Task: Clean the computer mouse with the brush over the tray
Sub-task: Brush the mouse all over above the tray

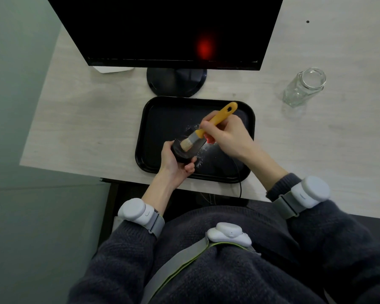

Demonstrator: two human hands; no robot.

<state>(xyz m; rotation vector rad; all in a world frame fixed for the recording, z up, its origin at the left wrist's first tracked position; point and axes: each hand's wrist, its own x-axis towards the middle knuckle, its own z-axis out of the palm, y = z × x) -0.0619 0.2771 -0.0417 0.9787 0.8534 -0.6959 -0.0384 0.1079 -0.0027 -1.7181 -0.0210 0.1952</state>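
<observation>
Head view, single frame: computer mouse (185, 150) held above the near left part of the black tray (249, 119), cupped in the left hand (176, 163), fingers wrapped under and around its near end, thumb on the far side. Brush (208, 126) pinched in the right hand (226, 137) at mid-handle, yellow handle angled up and away toward the monitor stand (177, 82), pale bristles (185, 145) pressed on the mouse's upper face. Mouse: dark, glossy, rounded shell; likely light, rigid and somewhat slippery, so best gripped by the two sides as shown, leaving the top free for brushing. Black cable (239, 178) trailing off the near tray rim and over the desk (97, 119) edge, probably the mouse's lead; a mild tug on the grip to be expected. Brush: light, stiff handle, soft bristles, metal ferrule between. White dust scattered on the tray floor just right of the mouse. Small red object (210, 139) under the right hand, identity unclear. Empty glass jar (303, 88) well apart at the right.
</observation>
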